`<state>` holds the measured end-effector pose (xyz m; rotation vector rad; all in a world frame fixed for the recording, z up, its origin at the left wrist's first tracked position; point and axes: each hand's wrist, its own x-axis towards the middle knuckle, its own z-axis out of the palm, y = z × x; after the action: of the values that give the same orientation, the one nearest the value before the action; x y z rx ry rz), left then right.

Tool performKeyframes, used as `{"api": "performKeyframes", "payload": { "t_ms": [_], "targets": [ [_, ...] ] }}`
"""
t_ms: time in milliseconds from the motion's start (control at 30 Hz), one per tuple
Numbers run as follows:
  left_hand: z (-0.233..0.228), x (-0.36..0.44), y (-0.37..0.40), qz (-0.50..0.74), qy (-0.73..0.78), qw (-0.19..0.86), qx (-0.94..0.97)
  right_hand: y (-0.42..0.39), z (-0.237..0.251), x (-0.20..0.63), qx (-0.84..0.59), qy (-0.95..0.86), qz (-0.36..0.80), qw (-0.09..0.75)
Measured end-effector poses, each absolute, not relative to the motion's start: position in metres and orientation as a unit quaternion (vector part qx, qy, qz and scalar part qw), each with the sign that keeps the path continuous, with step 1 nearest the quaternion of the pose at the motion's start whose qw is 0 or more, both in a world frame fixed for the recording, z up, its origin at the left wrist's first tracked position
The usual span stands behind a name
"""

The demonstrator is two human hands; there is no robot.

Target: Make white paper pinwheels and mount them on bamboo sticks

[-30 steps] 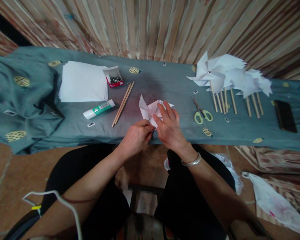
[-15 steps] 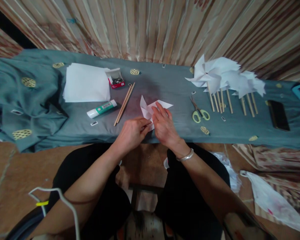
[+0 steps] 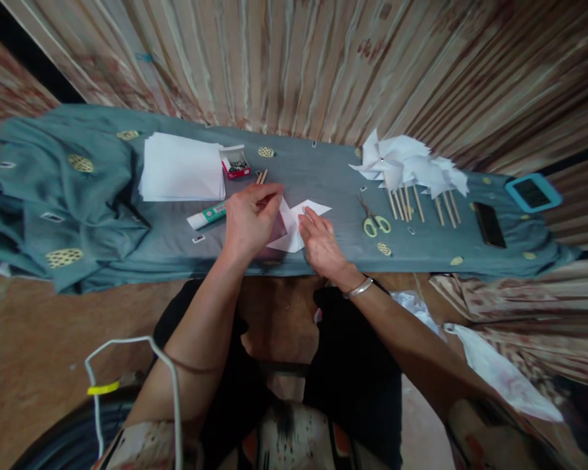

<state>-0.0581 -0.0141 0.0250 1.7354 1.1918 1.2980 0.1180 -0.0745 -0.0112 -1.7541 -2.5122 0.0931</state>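
A folded white paper pinwheel (image 3: pixel 291 238) lies on the cloth in front of me, with one blade pointing right and another standing up at its left. My right hand (image 3: pixel 321 245) grips it at its right side, fingertips near the middle; the thumb is mostly hidden. My left hand (image 3: pixel 252 219) is raised just left of the paper, thumb and fingers pinched together. Whatever those fingers hold, if anything, I cannot make out. Behind the left hand, a glue stick (image 3: pixel 206 217) and wooden sticks (image 3: pixel 262 177) are partly covered.
A stack of white paper (image 3: pixel 182 168) lies at the left beside a small red box (image 3: pixel 236 163) of metal pins. To the right are green-handled scissors (image 3: pixel 374 219), several finished pinwheels (image 3: pixel 404 160) on sticks, a black phone (image 3: pixel 489 225) and a blue-framed device (image 3: pixel 534 193).
My left hand has left the lower edge of the pinwheel and moved up and left, now covering part of the sticks and glue stick. My right hand stays at the paper. The view has shifted.
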Motion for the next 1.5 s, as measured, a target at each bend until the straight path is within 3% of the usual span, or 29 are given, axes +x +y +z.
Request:
{"api": "performKeyframes", "payload": {
  "t_ms": [633, 933, 1233, 1500],
  "targets": [
    [0.032, -0.049, -0.014, 0.554, 0.406, 0.389, 0.613, -0.076, -0.017, 0.116, -0.594, -0.802, 0.047, 0.052],
    [0.01, -0.04, 0.001, 0.58, 0.398, 0.404, 0.584, -0.072, -0.025, 0.116, -0.587, -0.804, 0.057, 0.072],
    [0.005, -0.036, 0.009, 0.575, 0.416, 0.377, 0.596, -0.069, -0.003, 0.119, -0.586, -0.808, 0.053, 0.028],
    [0.0, -0.049, 0.018, 0.567, 0.424, 0.351, 0.612, -0.056, 0.006, 0.132, -0.607, -0.786, 0.102, 0.065]
  ]
}}
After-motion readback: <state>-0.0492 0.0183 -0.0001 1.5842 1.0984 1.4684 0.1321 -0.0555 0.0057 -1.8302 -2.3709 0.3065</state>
